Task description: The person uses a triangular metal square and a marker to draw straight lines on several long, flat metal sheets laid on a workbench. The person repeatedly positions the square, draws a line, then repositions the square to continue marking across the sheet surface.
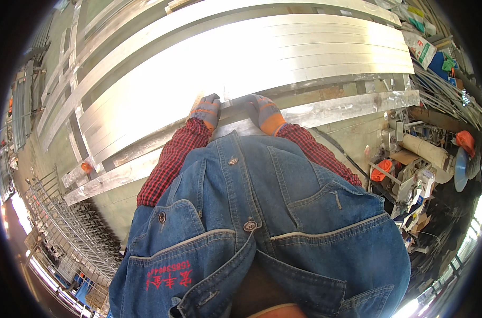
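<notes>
Denim vest [262,222] blocking aluminium strips [251,58]

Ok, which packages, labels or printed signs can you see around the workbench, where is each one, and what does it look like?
White bag: upper right, past the end of the metal strips, crumpled, with green and red print.
Red stamped marking: on the lower left front of the denim jacket, two short rows.
Cardboard box: right side among the tools, flat and brown, print not visible.
No screens in view.
</notes>
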`<state>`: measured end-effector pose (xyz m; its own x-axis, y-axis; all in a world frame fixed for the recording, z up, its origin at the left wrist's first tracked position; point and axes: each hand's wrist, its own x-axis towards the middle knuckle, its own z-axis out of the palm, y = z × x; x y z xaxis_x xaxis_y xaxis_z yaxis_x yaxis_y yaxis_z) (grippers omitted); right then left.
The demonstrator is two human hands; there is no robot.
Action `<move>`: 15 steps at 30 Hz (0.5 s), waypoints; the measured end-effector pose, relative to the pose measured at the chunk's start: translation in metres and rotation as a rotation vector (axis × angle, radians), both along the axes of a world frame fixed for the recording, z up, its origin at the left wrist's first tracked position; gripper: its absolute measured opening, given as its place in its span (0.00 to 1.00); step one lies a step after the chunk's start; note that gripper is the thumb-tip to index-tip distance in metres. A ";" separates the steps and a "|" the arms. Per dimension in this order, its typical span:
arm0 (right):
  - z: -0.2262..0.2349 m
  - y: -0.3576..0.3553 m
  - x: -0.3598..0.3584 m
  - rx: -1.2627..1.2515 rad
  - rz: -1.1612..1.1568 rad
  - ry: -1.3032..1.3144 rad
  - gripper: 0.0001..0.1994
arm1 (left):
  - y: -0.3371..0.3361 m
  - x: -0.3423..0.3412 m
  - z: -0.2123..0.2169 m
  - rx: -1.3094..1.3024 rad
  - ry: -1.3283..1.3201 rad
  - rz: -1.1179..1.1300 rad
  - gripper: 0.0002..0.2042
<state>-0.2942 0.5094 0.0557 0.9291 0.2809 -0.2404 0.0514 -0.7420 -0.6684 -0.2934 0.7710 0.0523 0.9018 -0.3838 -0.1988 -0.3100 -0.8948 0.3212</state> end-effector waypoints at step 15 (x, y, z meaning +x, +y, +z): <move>0.022 0.010 0.007 0.019 -0.032 0.004 0.16 | 0.003 -0.001 0.005 0.013 0.028 -0.001 0.13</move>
<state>-0.2870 0.5193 0.0778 0.9367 0.2560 -0.2388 0.0255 -0.7302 -0.6827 -0.2945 0.7737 0.0577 0.8954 -0.3815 -0.2294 -0.3015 -0.8989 0.3180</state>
